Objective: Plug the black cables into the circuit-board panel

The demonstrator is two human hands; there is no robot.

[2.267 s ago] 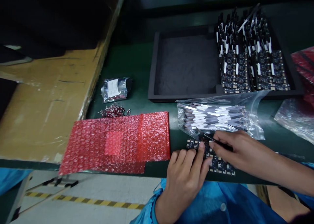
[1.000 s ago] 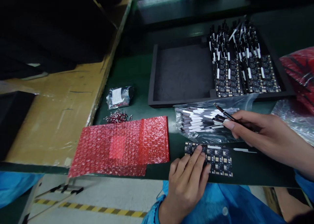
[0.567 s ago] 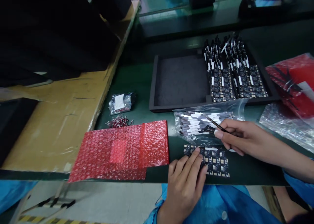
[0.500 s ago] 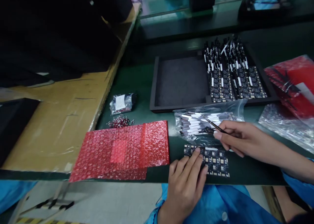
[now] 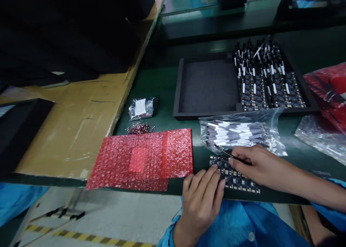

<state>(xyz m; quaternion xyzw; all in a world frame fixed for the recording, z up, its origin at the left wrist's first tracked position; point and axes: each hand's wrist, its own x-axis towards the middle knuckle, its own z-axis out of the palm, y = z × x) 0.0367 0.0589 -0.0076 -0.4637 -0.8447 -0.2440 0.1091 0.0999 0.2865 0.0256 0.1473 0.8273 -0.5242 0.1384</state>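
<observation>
A dark circuit board panel (image 5: 242, 184) with several small boards lies near the table's front edge. My left hand (image 5: 201, 198) lies over its left end, fingers stretched out and fingertips pressing on it. Thin dark tweezers (image 5: 244, 162) are pinched in my right hand (image 5: 255, 164), their tips pointing left over the panel's upper edge. Whether the tips grip anything is too small to tell. Just behind the panel is a clear plastic bag (image 5: 279, 148) with several black-and-white strips (image 5: 238, 133), probably short flat cables.
Behind the bag stands a black tray (image 5: 208, 86), its right side filled with boards bearing strips. Red bubble wrap (image 5: 113, 160) lies left, with small red-and-white parts (image 5: 139, 128) and a silvery bag (image 5: 142, 108) beyond. Other plastic bags (image 5: 323, 137) lie right.
My right hand with the tweezers has moved from over the bag down to the panel's upper edge. My left hand stays on the panel. The view has shifted slightly.
</observation>
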